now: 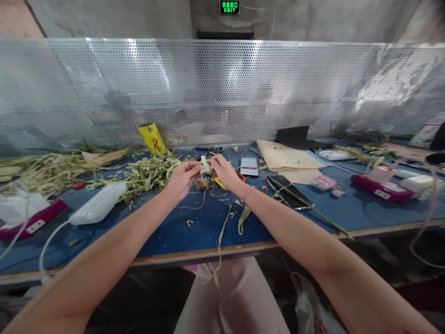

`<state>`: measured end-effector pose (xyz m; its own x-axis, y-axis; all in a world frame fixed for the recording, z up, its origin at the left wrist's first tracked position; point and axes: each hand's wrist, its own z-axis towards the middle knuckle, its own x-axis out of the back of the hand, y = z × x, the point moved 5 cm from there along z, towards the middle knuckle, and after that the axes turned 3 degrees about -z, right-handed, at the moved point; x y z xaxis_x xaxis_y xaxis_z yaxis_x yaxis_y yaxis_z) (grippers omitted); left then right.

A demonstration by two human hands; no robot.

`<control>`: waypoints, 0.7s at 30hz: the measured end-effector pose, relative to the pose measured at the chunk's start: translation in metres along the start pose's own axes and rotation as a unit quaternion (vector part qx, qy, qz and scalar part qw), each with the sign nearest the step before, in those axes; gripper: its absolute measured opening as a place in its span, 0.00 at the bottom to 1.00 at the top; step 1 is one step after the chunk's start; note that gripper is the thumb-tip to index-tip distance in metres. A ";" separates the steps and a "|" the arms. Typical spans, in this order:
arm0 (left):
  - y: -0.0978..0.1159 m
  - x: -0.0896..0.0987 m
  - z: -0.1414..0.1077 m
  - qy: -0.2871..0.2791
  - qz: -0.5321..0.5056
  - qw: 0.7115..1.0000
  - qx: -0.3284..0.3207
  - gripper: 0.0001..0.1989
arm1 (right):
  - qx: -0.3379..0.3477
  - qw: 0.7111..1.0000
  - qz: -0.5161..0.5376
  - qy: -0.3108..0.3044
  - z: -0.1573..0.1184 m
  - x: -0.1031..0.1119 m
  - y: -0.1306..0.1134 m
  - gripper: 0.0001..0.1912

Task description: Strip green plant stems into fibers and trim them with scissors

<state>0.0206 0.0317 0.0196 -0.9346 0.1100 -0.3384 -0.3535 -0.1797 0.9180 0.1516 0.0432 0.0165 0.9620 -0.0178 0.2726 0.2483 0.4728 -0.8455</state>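
Note:
Over the blue table, my left hand [185, 177] and my right hand [224, 170] are close together, both with fingers closed on a small pale green strip [204, 163] between them. Just below the fingers lies a small brown bundle of twine [201, 183], with a thin strand trailing to the left. Orange-red and yellow handles [220, 183] show partly beneath my right hand. A heap of pale green leafy strips [153, 174] lies to the left of my left hand.
A yellow tube [153, 139] leans behind the heap. A white power strip [99, 204] lies at left. On the right are a dark phone [290, 191], brown paper [288, 155], a white card box [249, 166] and a magenta tray [382, 189]. A perforated metal screen [222, 69] stands behind.

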 end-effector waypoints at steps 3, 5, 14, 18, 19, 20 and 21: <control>0.001 -0.002 -0.001 -0.009 0.018 1.000 -0.009 0.11 | 0.040 0.993 -0.107 0.000 -0.001 0.002 -0.005 0.13; 0.001 -0.003 -0.002 -0.016 0.032 0.999 -0.015 0.12 | 0.069 0.988 -0.137 0.006 -0.002 0.002 -0.009 0.12; 0.005 -0.003 -0.006 -0.001 0.033 0.999 -0.008 0.12 | 0.103 0.989 -0.110 0.003 -0.001 0.003 -0.016 0.10; 0.005 0.000 -0.004 0.019 0.036 0.999 -0.016 0.10 | 0.093 0.993 -0.070 0.024 -0.001 0.005 -0.015 0.09; 0.006 0.002 -0.003 0.028 0.041 0.998 -0.025 0.09 | 0.089 0.994 -0.062 0.031 -0.001 0.005 -0.014 0.09; 0.007 0.003 -0.002 0.037 0.049 0.997 -0.037 0.08 | 0.087 0.994 -0.054 0.039 -0.001 0.006 -0.014 0.09; 0.008 0.005 -0.002 0.046 0.058 0.996 -0.050 0.07 | 0.086 0.994 -0.047 0.047 -0.001 0.007 -0.014 0.09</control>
<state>0.0132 0.0292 0.0254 -0.9673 -0.0073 -0.2534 -0.2411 -0.2825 0.9285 0.1549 0.0359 0.0294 0.9441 -0.1475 0.2947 0.3216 0.6084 -0.7255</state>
